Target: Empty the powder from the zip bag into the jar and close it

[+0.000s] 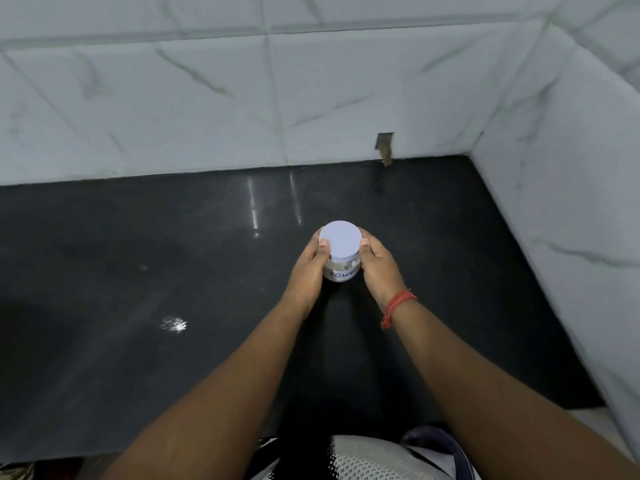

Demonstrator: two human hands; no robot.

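Observation:
A small clear jar (340,273) with a handwritten white label stands on the black countertop (138,271), near its middle. A pale lilac round lid (340,240) sits on top of it. My left hand (310,271) wraps the jar's left side, thumb against the lid's edge. My right hand (379,268), with a red thread at the wrist, wraps the right side, thumb also on the lid's rim. No zip bag is in view.
White marble-look tiled walls (207,116) close off the back and the right side of the counter. A small cut-out (384,147) sits low in the back wall. The counter's front edge runs along the bottom, with my clothing below it.

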